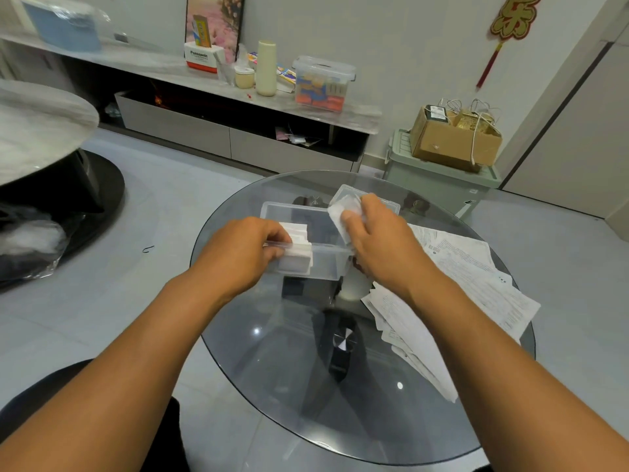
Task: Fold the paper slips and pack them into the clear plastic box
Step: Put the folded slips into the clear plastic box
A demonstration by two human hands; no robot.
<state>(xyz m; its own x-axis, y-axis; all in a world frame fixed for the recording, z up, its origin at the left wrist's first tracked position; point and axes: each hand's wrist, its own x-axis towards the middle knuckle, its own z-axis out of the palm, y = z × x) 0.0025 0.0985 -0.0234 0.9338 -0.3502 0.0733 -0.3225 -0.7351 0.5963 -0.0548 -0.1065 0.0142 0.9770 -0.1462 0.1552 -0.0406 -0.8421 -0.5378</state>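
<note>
Head view: a big round glass table fills the middle. Near its far edge sits the clear plastic box, open on top. A heap of unfolded paper slips lies along the table's right edge, close enough to grab, I think. The lid lies just behind the box, out of the way. The left hand pinches the folded slips standing in the box's left end, likely so they do not fall over. The right hand grips one folded slip over the box's right end, probably to drop it in. The print on the slips is too small to read. A far-off white box says "Panasonic".
</note>
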